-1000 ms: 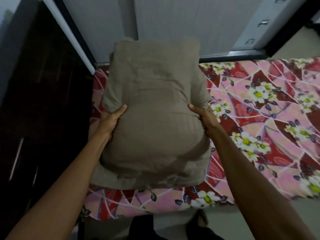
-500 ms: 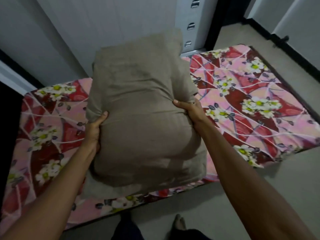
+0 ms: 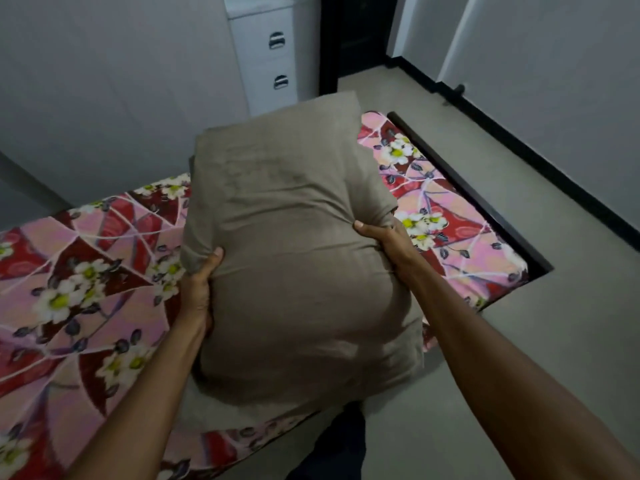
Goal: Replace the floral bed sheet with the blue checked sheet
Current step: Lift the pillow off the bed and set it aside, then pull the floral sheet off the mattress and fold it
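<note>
Above the bed, both hands hold up a big brown pillow (image 3: 294, 271). The left hand (image 3: 199, 292) grips the pillow's left side. Its thumb is on the front, and its fingers curl round the back, where they are hidden. The right hand (image 3: 384, 237) grips the right side the same way, thumb on the front. The cloth bunches into wrinkles by that thumb. The pillow stands on end. Whether its bottom edge touches the bed cannot be told.

The floral sheet (image 3: 86, 289) lies spread flat on the bed, under and behind the pillow. It is pink and dark red, with white flowers that have yellow middles. The pillow hides the middle part of the sheet.

A white cabinet (image 3: 273, 64) stands by the wall (image 3: 104, 81) behind the bed. It has two drawers, both closed, each with a shiny handle (image 3: 277, 40). What is inside them cannot be seen. A dark doorway (image 3: 353, 39) is just beside the cabinet. Gray floor (image 3: 536, 323) lies to the right of the bed, and a black strip (image 3: 540, 164) runs along the bottom of the far wall. Dark trousers (image 3: 332, 445) show at the bottom, near the front edge of the bed.
</note>
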`<state>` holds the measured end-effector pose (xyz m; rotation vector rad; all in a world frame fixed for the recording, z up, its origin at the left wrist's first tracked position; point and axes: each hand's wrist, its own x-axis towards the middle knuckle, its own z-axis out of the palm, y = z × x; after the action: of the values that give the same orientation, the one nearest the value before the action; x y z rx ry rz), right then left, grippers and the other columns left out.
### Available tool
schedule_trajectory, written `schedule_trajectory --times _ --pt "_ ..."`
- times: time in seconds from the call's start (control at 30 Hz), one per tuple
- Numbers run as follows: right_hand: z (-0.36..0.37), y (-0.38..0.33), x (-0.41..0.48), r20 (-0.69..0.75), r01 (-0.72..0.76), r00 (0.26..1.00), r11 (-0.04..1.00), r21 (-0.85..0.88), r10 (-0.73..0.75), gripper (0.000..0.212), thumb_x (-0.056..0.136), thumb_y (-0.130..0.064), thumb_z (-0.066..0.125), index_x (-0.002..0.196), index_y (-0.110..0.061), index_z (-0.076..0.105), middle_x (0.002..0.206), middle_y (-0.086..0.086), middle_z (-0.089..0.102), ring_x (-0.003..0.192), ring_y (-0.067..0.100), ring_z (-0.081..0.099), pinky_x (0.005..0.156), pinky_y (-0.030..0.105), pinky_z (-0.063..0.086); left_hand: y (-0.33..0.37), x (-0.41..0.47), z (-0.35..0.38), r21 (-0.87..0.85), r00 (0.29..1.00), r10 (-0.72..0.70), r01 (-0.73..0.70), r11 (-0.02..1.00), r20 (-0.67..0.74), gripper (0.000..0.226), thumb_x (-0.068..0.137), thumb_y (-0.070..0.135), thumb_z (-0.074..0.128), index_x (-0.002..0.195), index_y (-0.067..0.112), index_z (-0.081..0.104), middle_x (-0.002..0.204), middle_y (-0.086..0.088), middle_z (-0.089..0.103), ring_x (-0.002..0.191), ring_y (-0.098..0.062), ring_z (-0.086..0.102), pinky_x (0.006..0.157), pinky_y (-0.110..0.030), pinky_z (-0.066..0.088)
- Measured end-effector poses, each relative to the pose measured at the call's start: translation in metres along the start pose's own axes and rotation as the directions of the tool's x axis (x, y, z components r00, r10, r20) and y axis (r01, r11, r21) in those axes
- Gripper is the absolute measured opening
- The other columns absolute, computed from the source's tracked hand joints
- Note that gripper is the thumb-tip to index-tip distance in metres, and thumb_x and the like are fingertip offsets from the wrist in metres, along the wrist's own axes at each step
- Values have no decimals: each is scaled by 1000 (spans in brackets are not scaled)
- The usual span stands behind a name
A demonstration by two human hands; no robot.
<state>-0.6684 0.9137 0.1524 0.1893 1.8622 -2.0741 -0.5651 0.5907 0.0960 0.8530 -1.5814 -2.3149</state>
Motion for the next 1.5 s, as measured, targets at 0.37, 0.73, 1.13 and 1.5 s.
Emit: schedule_trajectory --times 0.37,0.73,1.13,1.5 --pt "-145 -65 121 1 -45 999 998 -48 45 44 84 -5 74 126 -9 64 115 8 74 105 23 71 86 33 57 -54 59 186 -47 998 -38 36 998 -47 74 65 42 88 130 20 63 130 -2 65 121 -23 61 105 -46 46" --pt "-242 -80 235 157 -101 981 991 -83 113 37 89 -10 72 125 -7 65 115 8 73 107 22 70 92 33 56 -87 94 298 102 947 86 -57 993 -310 61 74 36 82 128 17 64 123 1 69 112 -17 65 92 -36 52" --pt "-396 57 270 291 -117 813 632 -766 504 46 97 -26 63 138 -9 53 123 1 59 107 18 55 91 31 45 -201 42 445 951 854 468 89 297 -227 50 78 35 63 122 11 61 128 -21 49 116 -40 48 96 -46 40" --pt "-575 119 237 -232 -591 784 576 -565 576 40 89 -31 70 122 -9 64 109 11 69 105 31 64 87 36 51 -335 19 629 945 907 -263 -312 100 328 41 76 40 57 111 21 64 114 -1 57 108 -26 53 90 -39 47"
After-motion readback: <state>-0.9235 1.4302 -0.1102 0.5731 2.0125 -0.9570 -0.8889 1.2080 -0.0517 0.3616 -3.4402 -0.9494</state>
